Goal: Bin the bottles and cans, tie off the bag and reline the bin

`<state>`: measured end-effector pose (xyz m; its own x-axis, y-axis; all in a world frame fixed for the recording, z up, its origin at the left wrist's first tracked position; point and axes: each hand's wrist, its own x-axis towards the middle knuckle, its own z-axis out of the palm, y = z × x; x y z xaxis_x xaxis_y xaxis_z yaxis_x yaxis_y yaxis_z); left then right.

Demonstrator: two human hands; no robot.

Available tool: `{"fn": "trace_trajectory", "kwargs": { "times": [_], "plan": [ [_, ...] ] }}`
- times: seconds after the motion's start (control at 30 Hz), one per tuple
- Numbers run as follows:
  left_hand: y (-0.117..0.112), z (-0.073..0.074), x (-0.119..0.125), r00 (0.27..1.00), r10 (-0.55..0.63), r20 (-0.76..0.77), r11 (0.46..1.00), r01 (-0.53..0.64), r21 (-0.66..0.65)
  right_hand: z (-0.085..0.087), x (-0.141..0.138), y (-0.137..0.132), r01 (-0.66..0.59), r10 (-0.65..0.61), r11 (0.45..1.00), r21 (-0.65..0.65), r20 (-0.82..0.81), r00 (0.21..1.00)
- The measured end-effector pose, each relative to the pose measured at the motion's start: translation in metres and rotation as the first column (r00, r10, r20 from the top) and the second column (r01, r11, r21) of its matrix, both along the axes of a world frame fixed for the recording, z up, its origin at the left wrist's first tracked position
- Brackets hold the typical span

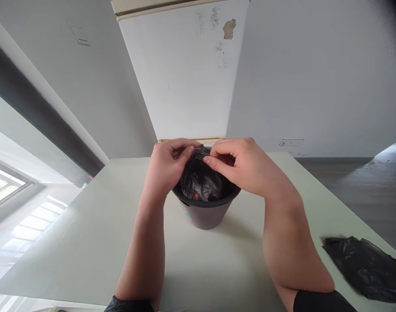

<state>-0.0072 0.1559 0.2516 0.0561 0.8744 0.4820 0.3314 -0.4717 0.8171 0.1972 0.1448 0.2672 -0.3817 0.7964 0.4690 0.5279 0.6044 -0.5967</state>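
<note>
A brown-grey trash bin point(208, 216) with a dark rim stands on the pale table. Inside it sits a filled black plastic bag point(201, 180), its top gathered up at the bin's far side. My left hand point(173, 162) pinches the gathered plastic from the left, thumb against fingers. From the right, my right hand point(235, 160) pinches the same bunched top between thumb and fingertips. A small reddish spot shows through the thin plastic low in the bag; what it is I cannot tell.
Another black plastic bag point(367, 268) lies flat on the table point(87, 242) at the right edge. Beyond the table's far edge stands a white refrigerator point(188, 73) with worn patches. A window point(6, 182) is at the left; a wall socket point(291, 142) sits low at the right.
</note>
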Motion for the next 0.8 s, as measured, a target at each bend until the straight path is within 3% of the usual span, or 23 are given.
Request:
{"fn": "trace_trajectory", "kwargs": {
  "times": [0.23,0.47,0.63,0.8],
  "plan": [
    [0.016,-0.009,-0.015,0.998,0.053,0.017,0.999,-0.053,0.0,0.0,0.005,-0.004,-0.14,0.15,0.979,-0.148,0.06,0.987],
    [0.024,-0.014,-0.019,0.986,0.145,-0.087,0.989,-0.145,0.003,0.001,0.017,-0.005,-0.322,0.396,0.849,-0.42,0.099,0.913],
    [0.03,-0.017,-0.019,0.977,0.172,-0.125,0.985,-0.172,0.011,-0.001,0.026,-0.002,-0.39,0.508,0.807,-0.444,0.185,0.841],
    [0.036,-0.019,-0.018,0.968,0.202,-0.147,0.979,-0.198,0.04,0.001,0.03,-0.001,-0.472,0.573,0.771,-0.429,0.143,0.807]
  ]
}}
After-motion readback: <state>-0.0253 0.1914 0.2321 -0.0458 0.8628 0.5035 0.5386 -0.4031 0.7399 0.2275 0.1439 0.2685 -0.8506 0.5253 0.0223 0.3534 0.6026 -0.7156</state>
